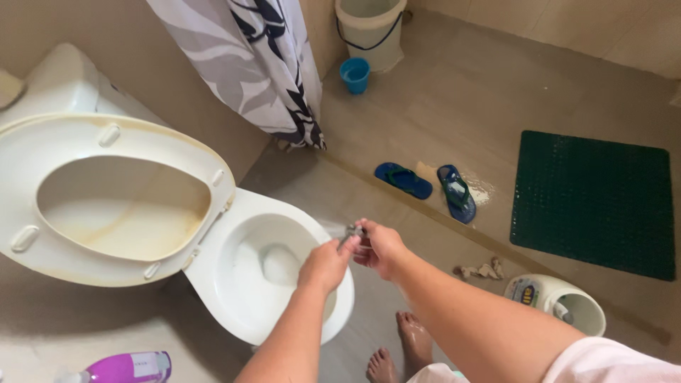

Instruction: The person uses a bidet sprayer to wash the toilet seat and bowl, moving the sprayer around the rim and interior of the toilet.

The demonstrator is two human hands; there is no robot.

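I stand at a white toilet bowl (pixel 234 301) with its seat (pixel 120 135) and lid raised against the tank. Both hands meet over the bowl's right rim. A small grey metal spray nozzle (pixel 351 231) sticks up between them. My right hand (pixel 381 250) is closed around it from the right. My left hand (pixel 323 268) is closed just below and to the left, with its fingertips touching the nozzle. A faint mist shows to the left of the nozzle, over the bowl. The nozzle's hose is hidden.
A purple spray bottle (pixel 128 367) lies at the bottom left. A white jug (pixel 557 301) lies on its side at the right, with small scraps (pixel 481 269) near it. Blue flip-flops (pixel 429 186), a green mat (pixel 594 202), a patterned curtain (pixel 248 64), a bucket (pixel 369 28) and a blue dipper (pixel 355 74) stand beyond. My bare feet (pixel 401 351) are below.
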